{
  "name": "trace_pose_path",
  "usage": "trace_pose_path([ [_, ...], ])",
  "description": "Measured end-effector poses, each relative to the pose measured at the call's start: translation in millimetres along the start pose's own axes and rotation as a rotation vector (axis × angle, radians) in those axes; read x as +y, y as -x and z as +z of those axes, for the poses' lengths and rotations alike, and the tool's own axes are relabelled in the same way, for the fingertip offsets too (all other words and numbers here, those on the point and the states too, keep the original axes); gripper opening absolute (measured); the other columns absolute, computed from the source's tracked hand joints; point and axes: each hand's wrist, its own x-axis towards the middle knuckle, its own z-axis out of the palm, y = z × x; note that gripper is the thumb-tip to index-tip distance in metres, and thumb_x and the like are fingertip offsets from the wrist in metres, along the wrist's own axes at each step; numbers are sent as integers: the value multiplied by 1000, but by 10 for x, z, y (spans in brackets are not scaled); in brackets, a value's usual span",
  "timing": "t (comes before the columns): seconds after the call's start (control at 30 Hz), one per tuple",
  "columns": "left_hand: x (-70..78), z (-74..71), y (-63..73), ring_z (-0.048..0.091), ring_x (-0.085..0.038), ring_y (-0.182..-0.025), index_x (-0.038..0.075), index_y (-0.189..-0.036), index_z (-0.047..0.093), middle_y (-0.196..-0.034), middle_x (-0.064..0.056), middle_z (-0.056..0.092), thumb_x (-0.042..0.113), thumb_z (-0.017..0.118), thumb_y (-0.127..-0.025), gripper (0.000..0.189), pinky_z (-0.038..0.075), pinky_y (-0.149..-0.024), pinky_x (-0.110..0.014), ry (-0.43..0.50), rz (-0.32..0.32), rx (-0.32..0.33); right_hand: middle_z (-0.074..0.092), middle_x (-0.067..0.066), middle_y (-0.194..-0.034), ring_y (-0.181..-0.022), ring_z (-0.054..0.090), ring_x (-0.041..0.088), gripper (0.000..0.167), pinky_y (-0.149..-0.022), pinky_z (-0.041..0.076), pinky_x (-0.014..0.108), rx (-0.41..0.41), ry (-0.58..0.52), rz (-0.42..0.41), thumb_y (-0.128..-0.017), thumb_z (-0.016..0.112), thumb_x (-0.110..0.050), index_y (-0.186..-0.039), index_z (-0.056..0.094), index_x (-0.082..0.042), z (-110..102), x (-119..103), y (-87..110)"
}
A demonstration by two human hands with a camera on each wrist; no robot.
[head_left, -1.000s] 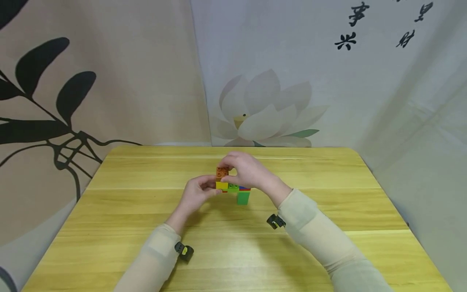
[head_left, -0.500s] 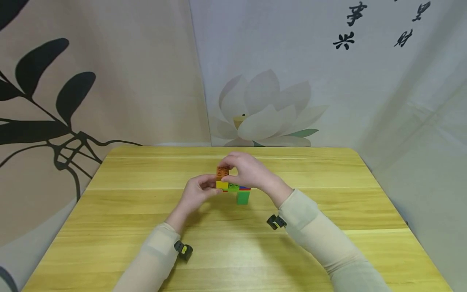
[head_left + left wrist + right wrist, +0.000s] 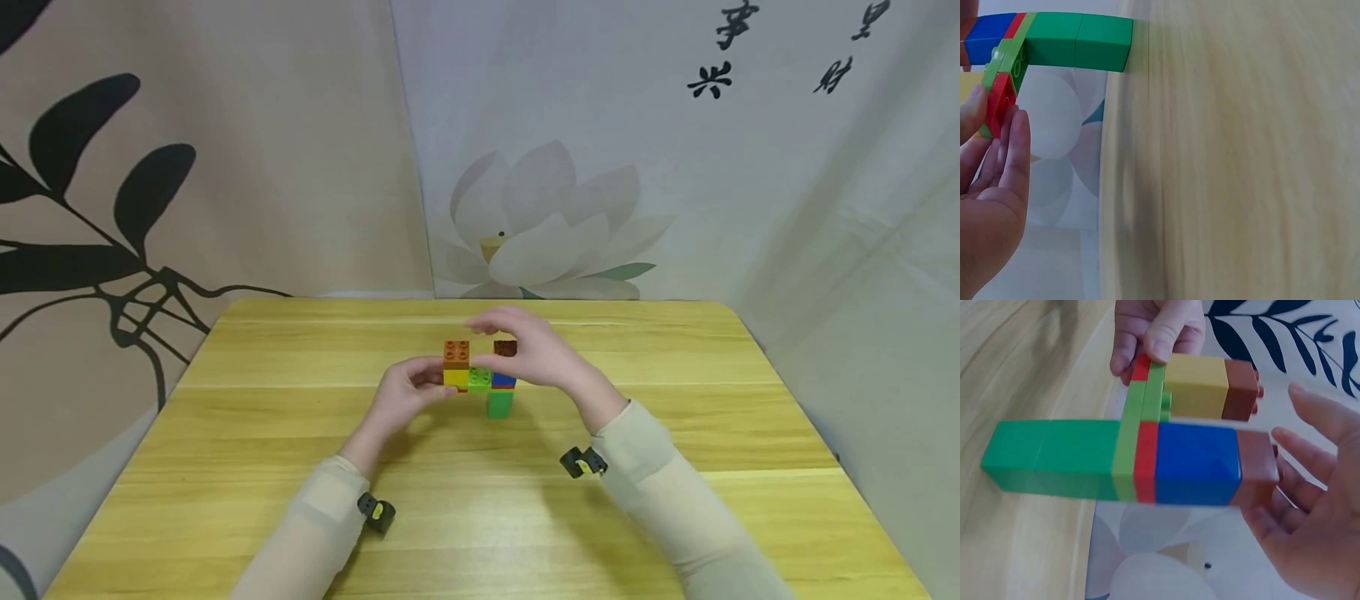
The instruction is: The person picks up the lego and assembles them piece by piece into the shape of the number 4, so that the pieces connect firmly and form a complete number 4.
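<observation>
A toy building-brick structure (image 3: 480, 380) stands on the table. Its base is a column of green bricks (image 3: 1054, 456). Light green pieces (image 3: 1141, 403) with red ones span across to the left above it. On the right rise a blue brick (image 3: 1197, 464) and a brown brick (image 3: 1257, 464); on the left, a yellow brick (image 3: 456, 379) carries an orange-brown brick (image 3: 456, 354). My left hand (image 3: 405, 396) pinches the left end, thumb above and fingers by the red brick (image 3: 1001, 103) underneath. Fingers spread, my right hand (image 3: 536, 350) hovers around the brown brick; contact is unclear.
The wooden table (image 3: 450, 517) ends at a back edge just behind the bricks. Behind it hangs a printed cloth (image 3: 555, 208) with a lotus and dark leaves. Each sleeve bears a small black wrist device (image 3: 583, 462).
My right hand has let go of the orange-brown brick and moved right, its fingers parting, so the brown brick on the right now shows. The left hand has kept its hold.
</observation>
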Motion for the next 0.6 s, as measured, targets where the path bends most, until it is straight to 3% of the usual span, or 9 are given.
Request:
trace_pose_path([
  [0.33, 3, -14, 12, 66, -29, -95, -9, -119, 65, -107, -20, 69, -1, 79, -80, 42, 55, -83, -29, -23, -13, 10, 61, 10, -131, -118, 56, 25, 56, -103, 44, 44, 96, -174, 118, -86, 79, -20, -137, 57, -9, -3, 241, 286],
  [0.47, 111, -7, 51, 64, -35, -99, -12, -121, 62, -109, -23, 68, -3, 77, -82, 43, 54, -89, -37, -43, -35, 10, 58, 12, -135, -120, 55, 30, 59, -104, 43, 48, 111, -258, 180, -87, 78, -16, -140, 54, -7, 45, 315, 404],
  [0.6, 109, -2, 55, 63, -36, -101, -12, -122, 61, -109, -23, 67, -3, 77, -81, 45, 53, -91, -41, -48, -50, 18, 57, 14, -135, -121, 54, 34, 60, -104, 42, 50, 125, -349, 229, -87, 77, -13, -140, 52, -4, 162, 429, 508],
])
